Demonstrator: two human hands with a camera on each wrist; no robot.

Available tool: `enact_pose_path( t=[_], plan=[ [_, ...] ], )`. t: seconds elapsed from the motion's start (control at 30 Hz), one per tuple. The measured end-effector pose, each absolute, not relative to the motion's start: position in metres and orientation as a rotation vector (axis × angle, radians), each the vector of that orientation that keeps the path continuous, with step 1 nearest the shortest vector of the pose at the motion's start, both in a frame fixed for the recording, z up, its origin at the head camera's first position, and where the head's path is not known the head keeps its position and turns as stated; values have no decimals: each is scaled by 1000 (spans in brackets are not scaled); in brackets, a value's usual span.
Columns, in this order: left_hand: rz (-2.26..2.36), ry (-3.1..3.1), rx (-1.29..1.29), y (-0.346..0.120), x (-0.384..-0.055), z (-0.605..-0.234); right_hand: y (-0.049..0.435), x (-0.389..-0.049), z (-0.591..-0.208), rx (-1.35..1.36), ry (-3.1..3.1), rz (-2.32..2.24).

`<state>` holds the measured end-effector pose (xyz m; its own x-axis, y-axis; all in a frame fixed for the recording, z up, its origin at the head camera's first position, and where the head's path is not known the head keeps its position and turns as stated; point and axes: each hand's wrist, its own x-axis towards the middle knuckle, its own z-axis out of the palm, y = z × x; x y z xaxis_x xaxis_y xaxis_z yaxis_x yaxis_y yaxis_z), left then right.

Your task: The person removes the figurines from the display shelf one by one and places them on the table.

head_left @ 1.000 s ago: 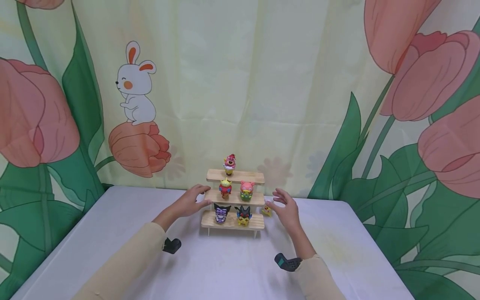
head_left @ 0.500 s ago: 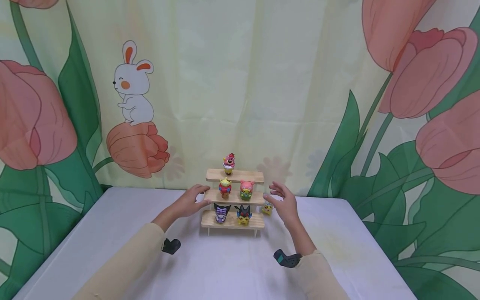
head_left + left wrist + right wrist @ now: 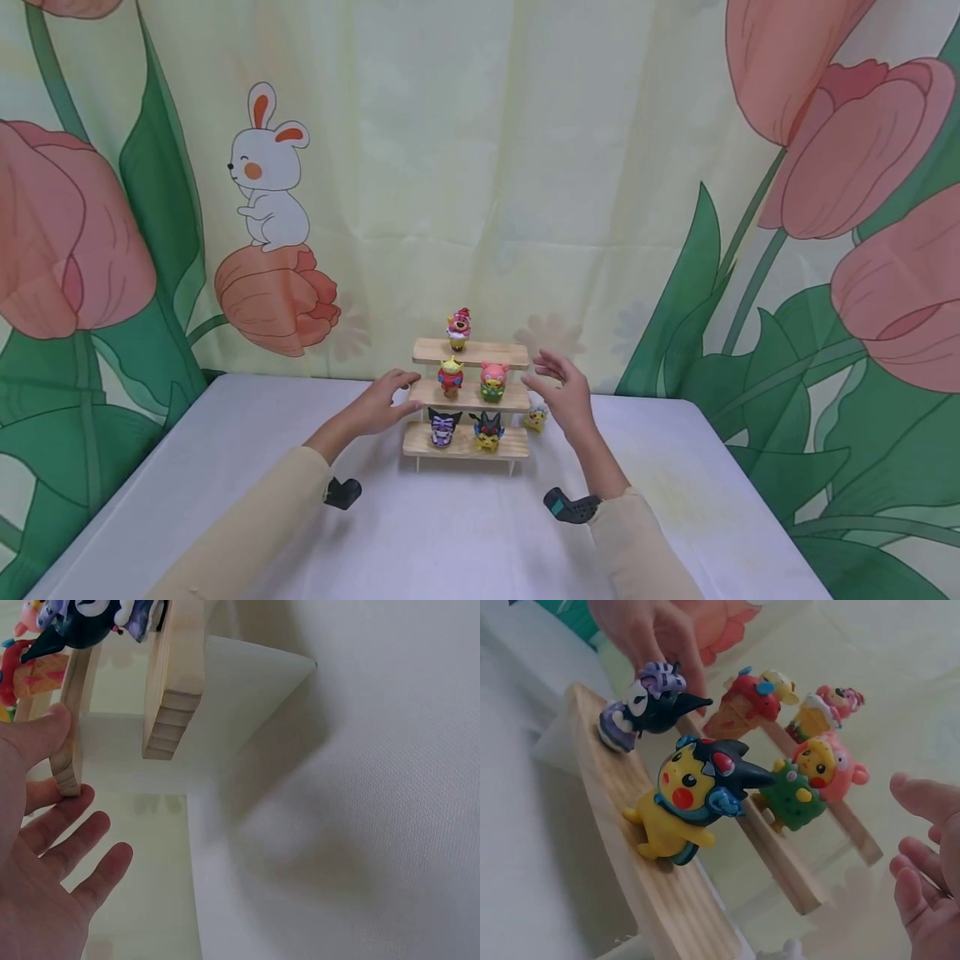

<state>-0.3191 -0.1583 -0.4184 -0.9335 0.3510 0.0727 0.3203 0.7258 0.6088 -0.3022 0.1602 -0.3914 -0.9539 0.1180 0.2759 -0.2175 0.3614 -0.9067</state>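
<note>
A three-tier wooden display stand (image 3: 510, 357) holds several small toy figurines. My left hand (image 3: 378, 404) pinches the left end of the middle shelf (image 3: 71, 742), thumb above and index finger below, other fingers spread. My right hand (image 3: 566, 398) hovers beside the right end with loosely bent fingers and nothing in them. On the bottom shelf sit a purple-and-black figurine (image 3: 442, 427) and a yellow one in a dark hood (image 3: 686, 799). A red cone figurine (image 3: 451, 377) and a pink-hooded one (image 3: 493, 381) share the middle shelf. A pink bear figurine (image 3: 459, 328) tops the stand.
Another small yellow figurine (image 3: 536, 417) stands on the white-covered table (image 3: 465, 533) right of the stand, under my right hand. Behind the table hangs a curtain (image 3: 450, 167) printed with tulips and a rabbit.
My right hand has risen from beside the yellow figurine on the table toward the height of the upper shelves. My left hand stays at the middle shelf's end.
</note>
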Motion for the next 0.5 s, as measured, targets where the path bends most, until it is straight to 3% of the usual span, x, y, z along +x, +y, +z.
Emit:
enact_pose_path(
  t=[0.5],
  plan=[
    [995,2887,577,-158,-317,-417,150,-308,-377,167,-2337,1653]
  ],
)
